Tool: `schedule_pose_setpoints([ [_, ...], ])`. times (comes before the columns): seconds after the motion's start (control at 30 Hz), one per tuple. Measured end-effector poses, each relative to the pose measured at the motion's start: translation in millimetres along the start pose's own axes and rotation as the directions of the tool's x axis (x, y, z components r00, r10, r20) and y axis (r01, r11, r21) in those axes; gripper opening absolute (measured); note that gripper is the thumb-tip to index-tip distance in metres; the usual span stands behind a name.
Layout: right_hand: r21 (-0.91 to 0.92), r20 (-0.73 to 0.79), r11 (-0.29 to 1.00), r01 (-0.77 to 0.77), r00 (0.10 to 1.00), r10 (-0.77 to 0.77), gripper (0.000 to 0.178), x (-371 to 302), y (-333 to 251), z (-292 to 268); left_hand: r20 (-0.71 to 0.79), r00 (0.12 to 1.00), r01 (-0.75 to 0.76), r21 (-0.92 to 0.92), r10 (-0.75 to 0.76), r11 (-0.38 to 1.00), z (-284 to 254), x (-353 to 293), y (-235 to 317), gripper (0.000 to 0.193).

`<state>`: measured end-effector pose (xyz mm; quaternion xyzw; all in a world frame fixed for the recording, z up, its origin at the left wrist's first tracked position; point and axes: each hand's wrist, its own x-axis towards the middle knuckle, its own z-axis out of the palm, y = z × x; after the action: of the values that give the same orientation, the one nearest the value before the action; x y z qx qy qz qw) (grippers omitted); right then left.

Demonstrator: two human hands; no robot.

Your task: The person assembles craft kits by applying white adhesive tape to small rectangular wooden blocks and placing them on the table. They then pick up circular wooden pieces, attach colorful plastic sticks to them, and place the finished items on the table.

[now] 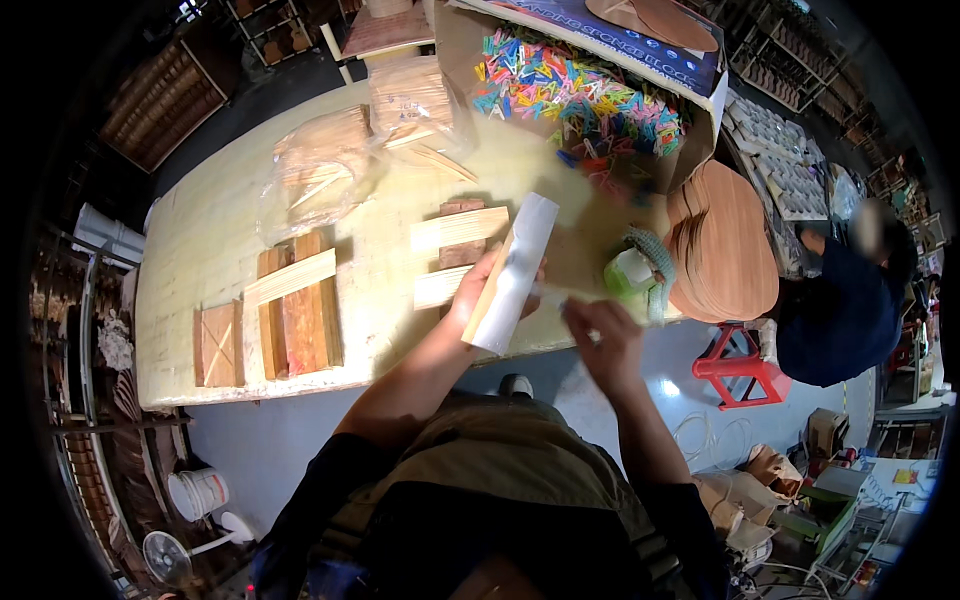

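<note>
Just above the worktop's (pixel 205 225) near edge, the left hand (pixel 476 292) has its fingers wrapped round a white-faced wooden piece (pixel 517 272); the right hand (pixel 610 345) blurs, so I can't tell whether its fingers pinch anything. Pale strips (pixel 290 278) already lie across blocks (pixel 302 340) leftward; bagged strips (pixel 325 150) beyond look unused. At the far side, a box's blue flap (pixel 600 38) bears printed lettering.

The place is a woodworking workshop. This is shown by the wood blocks (pixel 304 325), the curved wood sheets (pixel 735 240) and many coloured clips (pixel 600 105) at the table (pixel 205 245). Racks (pixel 272 38) behind, rather dark, perhaps hold instrument parts.
</note>
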<state>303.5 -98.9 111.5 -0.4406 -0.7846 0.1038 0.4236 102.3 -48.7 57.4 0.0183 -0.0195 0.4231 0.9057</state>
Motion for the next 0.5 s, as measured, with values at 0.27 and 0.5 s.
schedule_pose_setpoints([
  [0.27, -0.003, 0.132, 0.979, 0.206, 0.97, -0.204, 0.018, -9, -12, -2, -0.131, 0.991, -0.02, -0.109, 0.005, 0.994, 12, -8, 0, 0.049],
  [0.5, -0.047, 0.015, 0.988, 0.149, 0.989, -0.149, 0.024, 8, -1, 11, -0.345, 0.919, -0.175, 0.069, 0.188, 0.982, 19, 2, -10, 0.049],
])
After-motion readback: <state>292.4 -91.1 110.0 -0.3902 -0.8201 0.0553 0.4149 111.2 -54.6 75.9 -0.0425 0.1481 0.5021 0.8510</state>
